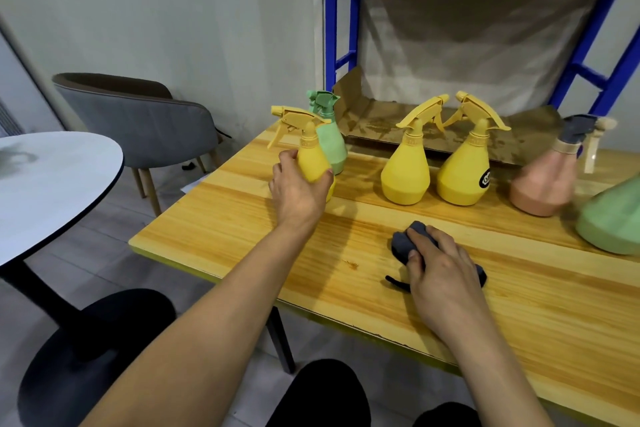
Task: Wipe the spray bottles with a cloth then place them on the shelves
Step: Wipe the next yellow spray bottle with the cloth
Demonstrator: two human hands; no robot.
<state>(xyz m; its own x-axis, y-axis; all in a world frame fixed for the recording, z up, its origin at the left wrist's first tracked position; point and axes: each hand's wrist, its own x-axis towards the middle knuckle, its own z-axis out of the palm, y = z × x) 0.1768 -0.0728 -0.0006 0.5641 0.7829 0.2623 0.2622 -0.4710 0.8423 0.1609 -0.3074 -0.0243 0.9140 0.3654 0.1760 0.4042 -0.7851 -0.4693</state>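
The fingers (pixel 288 155) of the left hand (pixel 298 192) curl round the left side of a yellow bottle (pixel 311 158), and the thumb presses on its right side, so the hand grips the body just below the neck. This bottle stands upright near the far left corner of the wooden table (pixel 242 236), its trigger pointing left. Just behind it and touching it in this view is a pale green bottle (pixel 330 144).

The fingers (pixel 417 234) of the right hand (pixel 445 276) bend down over a bunched dark grey cloth (pixel 401 244) and hold it against the tabletop, nearer the front edge. A thin dark strip of the cloth sticks out to the left under the hand.

Further back, to the right of the held bottle, stand a second yellow bottle (pixel 406 177) and a yellow bottle with a black sticker (pixel 462 177), close beside each other. Right of them is a pink bottle (pixel 542 187) with a grey spray head, slightly blurred, and a large green bottle (pixel 613 222) cut off at the picture's edge.

Behind the table rises a blue shelf rack (pixel 330 28), its shelves lined with cardboard (pixel 433 130). To the left are a grey chair (pixel 138 121) and a round white table (pixel 52 184)
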